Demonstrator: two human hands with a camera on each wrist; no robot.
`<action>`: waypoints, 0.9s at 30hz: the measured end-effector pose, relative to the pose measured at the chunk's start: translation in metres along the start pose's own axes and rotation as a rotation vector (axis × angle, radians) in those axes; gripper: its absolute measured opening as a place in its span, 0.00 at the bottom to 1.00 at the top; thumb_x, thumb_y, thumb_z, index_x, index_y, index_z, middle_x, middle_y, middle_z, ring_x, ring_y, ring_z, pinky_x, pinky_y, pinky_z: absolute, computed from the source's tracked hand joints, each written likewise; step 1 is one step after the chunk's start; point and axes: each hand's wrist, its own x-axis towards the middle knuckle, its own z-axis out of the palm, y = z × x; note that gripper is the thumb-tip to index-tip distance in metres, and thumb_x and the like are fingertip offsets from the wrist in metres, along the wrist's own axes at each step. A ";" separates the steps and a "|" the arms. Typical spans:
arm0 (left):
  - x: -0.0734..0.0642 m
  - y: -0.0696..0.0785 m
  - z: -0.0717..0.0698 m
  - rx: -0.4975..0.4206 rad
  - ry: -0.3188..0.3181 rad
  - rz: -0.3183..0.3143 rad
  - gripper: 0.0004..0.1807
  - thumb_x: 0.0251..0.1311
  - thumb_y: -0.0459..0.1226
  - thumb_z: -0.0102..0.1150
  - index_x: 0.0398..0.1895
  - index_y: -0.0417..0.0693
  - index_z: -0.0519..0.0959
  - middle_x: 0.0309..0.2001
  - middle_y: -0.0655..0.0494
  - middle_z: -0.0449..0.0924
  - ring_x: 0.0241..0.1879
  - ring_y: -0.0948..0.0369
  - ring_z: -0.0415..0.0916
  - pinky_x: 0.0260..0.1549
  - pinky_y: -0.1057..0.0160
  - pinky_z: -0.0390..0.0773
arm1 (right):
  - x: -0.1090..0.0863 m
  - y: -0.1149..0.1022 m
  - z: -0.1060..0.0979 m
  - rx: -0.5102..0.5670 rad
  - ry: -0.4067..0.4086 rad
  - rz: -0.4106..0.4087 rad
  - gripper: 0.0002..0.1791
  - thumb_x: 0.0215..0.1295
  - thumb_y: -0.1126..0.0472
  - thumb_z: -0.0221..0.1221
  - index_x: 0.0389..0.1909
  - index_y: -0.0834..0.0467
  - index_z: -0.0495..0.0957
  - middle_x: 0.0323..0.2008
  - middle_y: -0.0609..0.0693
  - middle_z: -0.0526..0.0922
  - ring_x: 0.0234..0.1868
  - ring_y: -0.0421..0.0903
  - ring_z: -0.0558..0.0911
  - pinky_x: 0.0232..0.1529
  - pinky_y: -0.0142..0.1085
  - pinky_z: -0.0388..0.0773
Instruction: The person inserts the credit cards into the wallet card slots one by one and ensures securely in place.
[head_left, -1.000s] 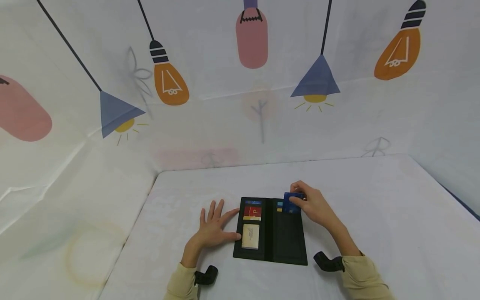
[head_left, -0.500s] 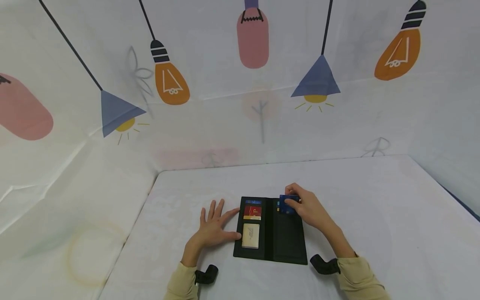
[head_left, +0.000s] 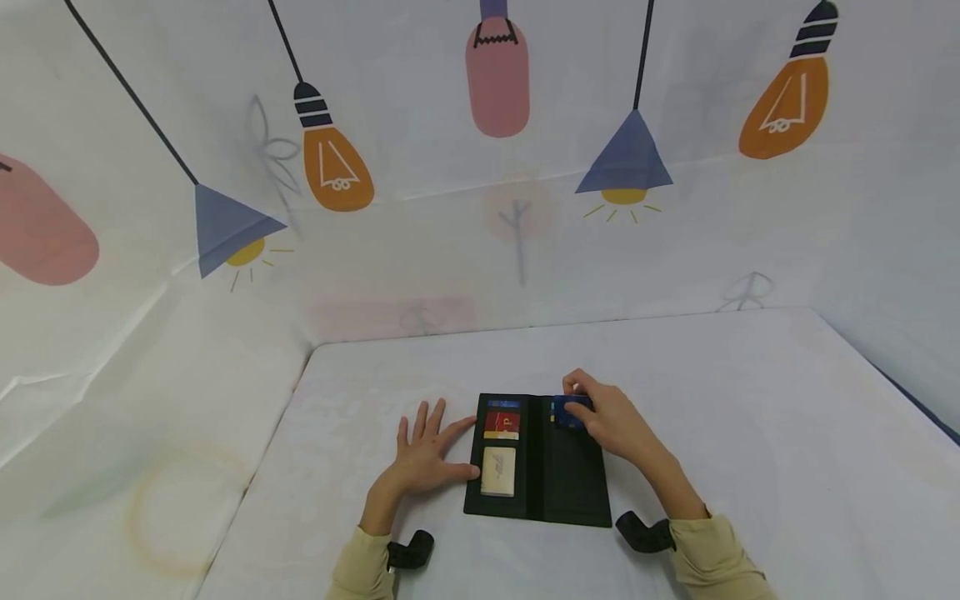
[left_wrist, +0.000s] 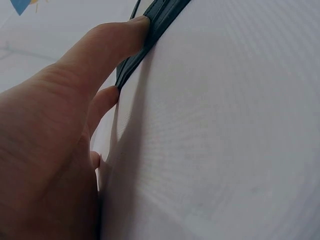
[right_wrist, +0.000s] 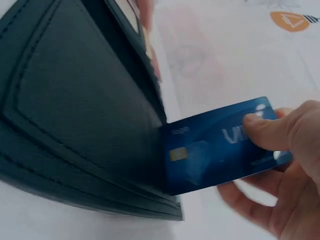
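Observation:
A dark green card wallet [head_left: 576, 487] lies unfolded on the white table. My right hand [head_left: 621, 423] pinches a blue bank card [right_wrist: 205, 152] between thumb and fingers, over the upper part of the wallet's right panel. In the right wrist view the card's chip end meets the wallet; whether it sits inside a slot I cannot tell. Fingers spread, my left hand [head_left: 423, 461] rests on the table, its thumb and index fingertip touching the wallet's left edge. A red card [head_left: 502, 425] and a cream card [head_left: 498, 472] show in the left panel.
The white table [head_left: 720, 392] runs back to a white wall sheet printed with lamps and bulbs. Black curved devices [head_left: 411, 550] are strapped at both wrists, beside the beige sleeves [head_left: 716, 554].
My right hand has shifted left and slightly down toward the wallet, bringing the blue bank card lower over the right panel's upper slots. The left hand stays at the wallet's edge.

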 end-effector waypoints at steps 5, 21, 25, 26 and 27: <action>-0.001 0.000 0.000 -0.006 -0.001 -0.002 0.43 0.53 0.61 0.66 0.73 0.65 0.66 0.79 0.41 0.39 0.77 0.40 0.26 0.68 0.31 0.26 | -0.001 -0.005 -0.005 -0.013 -0.070 0.005 0.12 0.67 0.67 0.59 0.43 0.51 0.68 0.38 0.53 0.83 0.34 0.46 0.77 0.35 0.42 0.75; 0.000 0.001 -0.002 -0.017 0.005 0.017 0.43 0.53 0.61 0.66 0.73 0.64 0.65 0.79 0.40 0.39 0.77 0.39 0.27 0.68 0.32 0.25 | 0.004 0.006 0.003 -0.060 0.065 0.105 0.17 0.66 0.65 0.63 0.53 0.55 0.71 0.53 0.61 0.77 0.47 0.55 0.78 0.50 0.56 0.79; 0.000 0.000 -0.002 -0.016 0.003 0.012 0.43 0.53 0.61 0.66 0.73 0.64 0.66 0.79 0.40 0.39 0.77 0.39 0.27 0.68 0.31 0.26 | 0.004 0.007 0.005 -0.092 0.082 0.103 0.22 0.63 0.65 0.65 0.57 0.57 0.72 0.57 0.63 0.72 0.57 0.60 0.72 0.56 0.59 0.75; 0.000 0.000 -0.002 -0.016 0.004 0.011 0.43 0.53 0.61 0.66 0.73 0.64 0.66 0.79 0.40 0.39 0.77 0.39 0.27 0.68 0.31 0.26 | 0.003 0.008 0.006 -0.105 0.091 0.098 0.23 0.62 0.66 0.66 0.58 0.58 0.72 0.58 0.63 0.70 0.59 0.60 0.70 0.57 0.59 0.74; 0.000 0.000 -0.002 -0.015 0.005 0.011 0.43 0.53 0.61 0.66 0.73 0.64 0.66 0.79 0.40 0.39 0.77 0.39 0.27 0.68 0.31 0.26 | 0.003 0.009 0.008 -0.120 0.100 0.093 0.24 0.61 0.66 0.66 0.58 0.58 0.73 0.58 0.63 0.70 0.60 0.61 0.68 0.58 0.60 0.74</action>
